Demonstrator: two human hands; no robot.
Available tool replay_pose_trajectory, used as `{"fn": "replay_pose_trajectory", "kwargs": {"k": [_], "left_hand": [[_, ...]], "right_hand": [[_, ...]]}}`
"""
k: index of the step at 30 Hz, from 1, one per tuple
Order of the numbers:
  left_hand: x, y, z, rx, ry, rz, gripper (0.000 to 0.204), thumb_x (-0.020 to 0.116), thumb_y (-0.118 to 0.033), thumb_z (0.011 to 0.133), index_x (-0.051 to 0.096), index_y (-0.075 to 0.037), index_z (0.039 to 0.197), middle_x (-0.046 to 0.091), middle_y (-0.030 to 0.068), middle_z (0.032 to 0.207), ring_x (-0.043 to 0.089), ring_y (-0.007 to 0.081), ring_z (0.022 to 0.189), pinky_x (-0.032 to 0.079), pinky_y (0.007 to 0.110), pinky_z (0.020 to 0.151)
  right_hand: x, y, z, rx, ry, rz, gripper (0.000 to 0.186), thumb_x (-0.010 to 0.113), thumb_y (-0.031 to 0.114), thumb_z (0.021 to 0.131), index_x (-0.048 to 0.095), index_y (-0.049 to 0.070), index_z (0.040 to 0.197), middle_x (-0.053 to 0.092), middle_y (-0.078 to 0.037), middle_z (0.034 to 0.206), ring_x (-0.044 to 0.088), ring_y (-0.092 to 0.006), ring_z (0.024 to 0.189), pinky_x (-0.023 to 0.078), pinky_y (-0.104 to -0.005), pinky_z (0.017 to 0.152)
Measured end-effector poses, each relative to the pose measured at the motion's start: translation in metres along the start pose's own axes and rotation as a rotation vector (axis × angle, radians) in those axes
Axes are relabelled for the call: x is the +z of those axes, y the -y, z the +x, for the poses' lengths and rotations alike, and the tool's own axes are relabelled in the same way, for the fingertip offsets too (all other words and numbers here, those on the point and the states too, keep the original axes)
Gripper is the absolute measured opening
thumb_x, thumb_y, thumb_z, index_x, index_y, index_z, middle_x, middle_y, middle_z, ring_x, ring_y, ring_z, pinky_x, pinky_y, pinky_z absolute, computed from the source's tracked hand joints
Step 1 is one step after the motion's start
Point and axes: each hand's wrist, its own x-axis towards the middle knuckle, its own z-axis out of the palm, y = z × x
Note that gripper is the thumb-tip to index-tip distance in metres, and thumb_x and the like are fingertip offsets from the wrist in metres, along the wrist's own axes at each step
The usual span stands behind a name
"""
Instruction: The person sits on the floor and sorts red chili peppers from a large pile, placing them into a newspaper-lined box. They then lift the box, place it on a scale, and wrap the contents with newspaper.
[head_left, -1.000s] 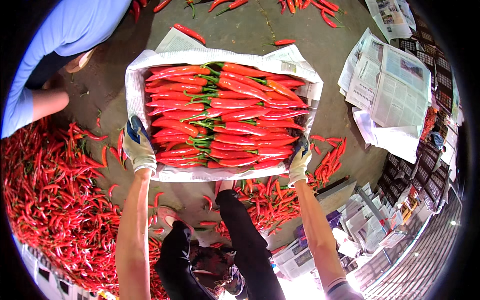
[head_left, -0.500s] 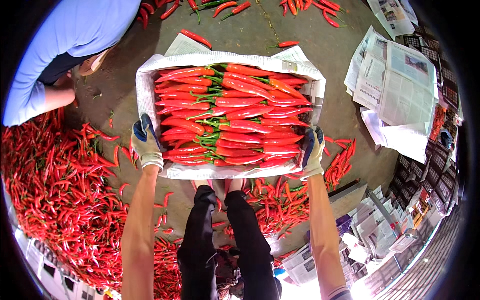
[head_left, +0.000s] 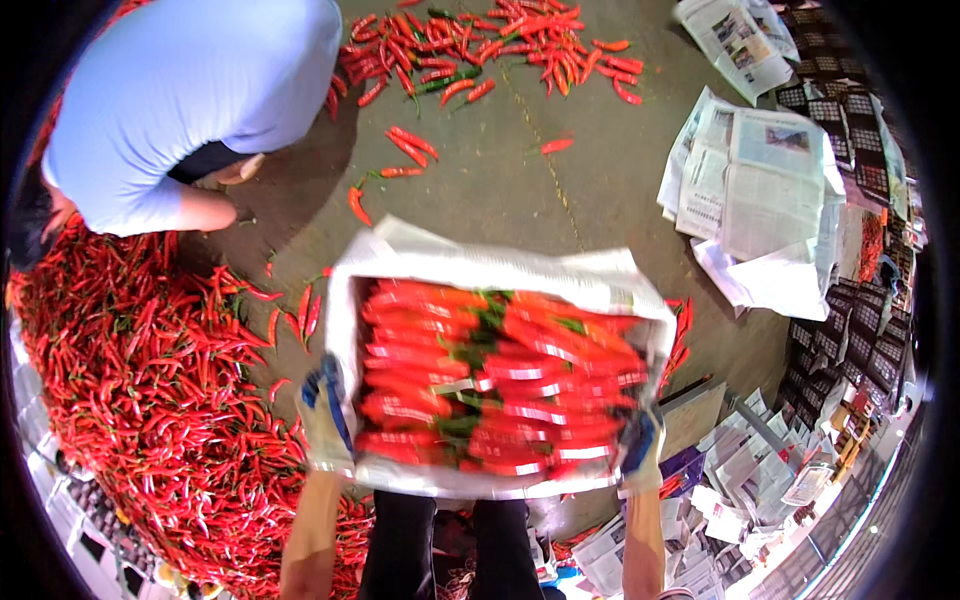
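From here, I see a paper-lined box of red peppers held toward six o'clock. The left hand has its grip clamped on the box's eight-o'clock side; the right hand grips its four-o'clock side. A pepper heap lies at eight, newspapers at two.

Looks like a chili-packing workplace, such as a shed or warehouse. Has a heap of loose red chili peppers at 8 o'clock, on the hard grey floor, and a scatter of chilies at 12. Holds a newspaper-lined box near 6 o'clock, filled with rows of chilies, plus newspaper sheets at 2 and dark latticed crates at 3. Includes a co-worker in a light-blue shirt, bent low at 10.
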Motion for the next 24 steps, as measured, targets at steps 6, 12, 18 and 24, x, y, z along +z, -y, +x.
{"fn": "replay_pose_trajectory", "kwargs": {"k": [6,12,18,24], "left_hand": [[-0.044,-0.100,-0.130,-0.155,0.128,0.058,0.009,0.059,-0.010,0.088,0.060,-0.002,0.086,0.050,-0.0011,0.069,0.044,0.0057,0.059,0.036,0.023,0.051],[-0.071,-0.195,-0.186,-0.084,0.340,0.145,0.010,0.062,-0.012,0.087,0.057,-0.004,0.084,0.048,-0.0033,0.063,0.043,0.0052,0.053,0.036,0.023,0.048],[-0.081,-0.292,-0.195,0.149,0.315,0.077,0.022,0.068,-0.002,0.078,0.057,0.003,0.096,0.060,0.0047,0.085,0.056,0.0125,0.078,0.047,0.029,0.070],[-0.056,-0.376,-0.167,0.255,0.311,0.289,0.023,0.073,-0.007,0.075,0.060,0.003,0.092,0.061,0.0108,0.076,0.058,0.0168,0.072,0.047,0.032,0.069]], "right_hand": [[-0.108,0.065,-0.140,-0.006,-0.131,-0.046,0.004,0.059,0.017,0.089,0.056,0.018,0.086,0.042,0.011,0.057,0.040,-0.0023,0.046,0.027,-0.0191,0.040],[-0.138,0.117,-0.202,-0.110,-0.290,-0.016,0.013,0.060,0.020,0.085,0.060,0.010,0.093,0.054,0.001,0.068,0.053,-0.0136,0.055,0.045,-0.0280,0.052],[-0.072,0.189,-0.197,-0.192,-0.228,0.024,0.016,0.061,0.020,0.084,0.060,0.009,0.096,0.055,0.000,0.071,0.054,-0.0153,0.058,0.047,-0.0299,0.056],[-0.026,0.251,-0.185,-0.233,-0.172,0.113,0.019,0.062,0.020,0.084,0.060,0.008,0.098,0.057,-0.002,0.073,0.056,-0.0171,0.062,0.048,-0.0319,0.060]]}}
